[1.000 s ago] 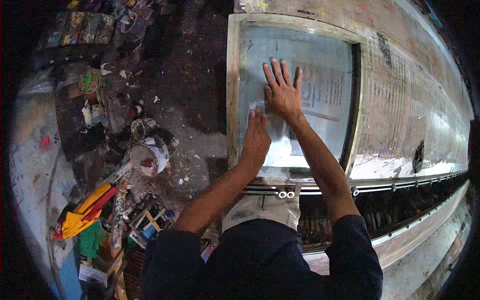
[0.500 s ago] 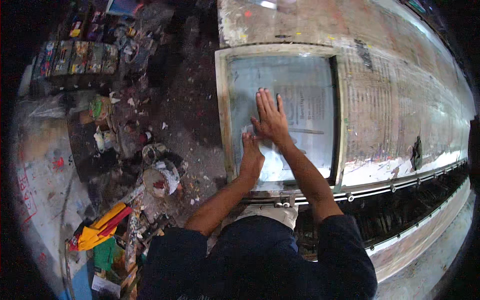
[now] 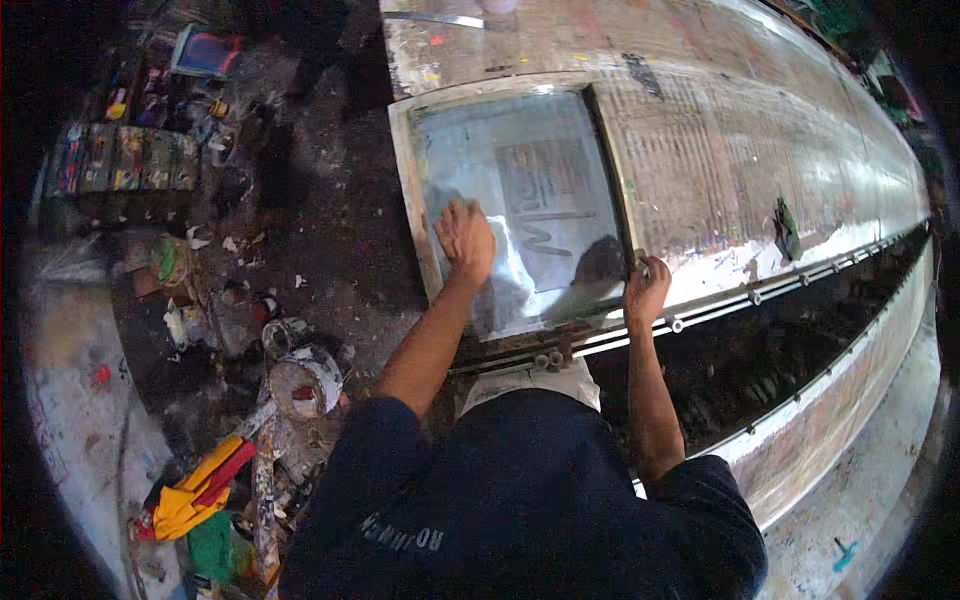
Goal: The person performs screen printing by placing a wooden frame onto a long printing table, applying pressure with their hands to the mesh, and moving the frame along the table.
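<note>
A screen-printing frame (image 3: pixel 411 190) with pale wooden rails lies on the long table, its bluish translucent mesh (image 3: pixel 465 150) bearing a dark printed-looking design. Over the mesh's left half is my left hand (image 3: pixel 466 243), its fingers curled inward; whatever they may hold is too small or hidden to make out. My right hand (image 3: pixel 648 290) is at the near right corner of the frame, its fingers bent and closed on the rail. A dark shadow falls on the mesh beside it.
The stained table (image 3: pixel 720 170) stretches away to the right, with a dark scrap (image 3: pixel 786 230) on it and a metal rail (image 3: pixel 755 298) along its near edge. On the left stand a paint-smeared bucket (image 3: pixel 303 388), a yellow-and-red cloth (image 3: pixel 203 488) and a rack of containers (image 3: pixel 125 158).
My right hand has left the mesh and moved right to the frame's near corner. My left hand has shifted up and left, its fingers now curled. The whole view has turned slightly.
</note>
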`<control>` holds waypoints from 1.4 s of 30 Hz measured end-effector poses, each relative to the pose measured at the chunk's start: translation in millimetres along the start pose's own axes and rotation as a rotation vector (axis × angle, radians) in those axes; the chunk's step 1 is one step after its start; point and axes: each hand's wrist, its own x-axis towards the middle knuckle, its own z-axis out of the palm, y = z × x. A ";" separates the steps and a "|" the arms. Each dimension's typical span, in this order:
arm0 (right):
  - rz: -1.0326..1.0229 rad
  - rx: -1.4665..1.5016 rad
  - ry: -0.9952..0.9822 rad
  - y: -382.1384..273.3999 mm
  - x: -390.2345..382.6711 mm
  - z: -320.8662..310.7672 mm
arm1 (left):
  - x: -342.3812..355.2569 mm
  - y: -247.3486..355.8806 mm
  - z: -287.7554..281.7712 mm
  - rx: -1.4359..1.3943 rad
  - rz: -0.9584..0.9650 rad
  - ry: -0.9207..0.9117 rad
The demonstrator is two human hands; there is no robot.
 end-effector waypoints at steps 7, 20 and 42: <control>0.193 -0.013 0.042 52.0 -21.5 -14.6 | 6.6 15.5 43.4 -0.182 -0.007 0.394; 0.103 -0.223 0.077 39.4 -20.1 19.9 | 12.4 18.7 52.7 -0.129 -0.085 0.340; -0.103 -0.116 -0.153 78.6 -2.9 25.3 | -87.9 -68.7 73.2 -0.477 -0.409 0.570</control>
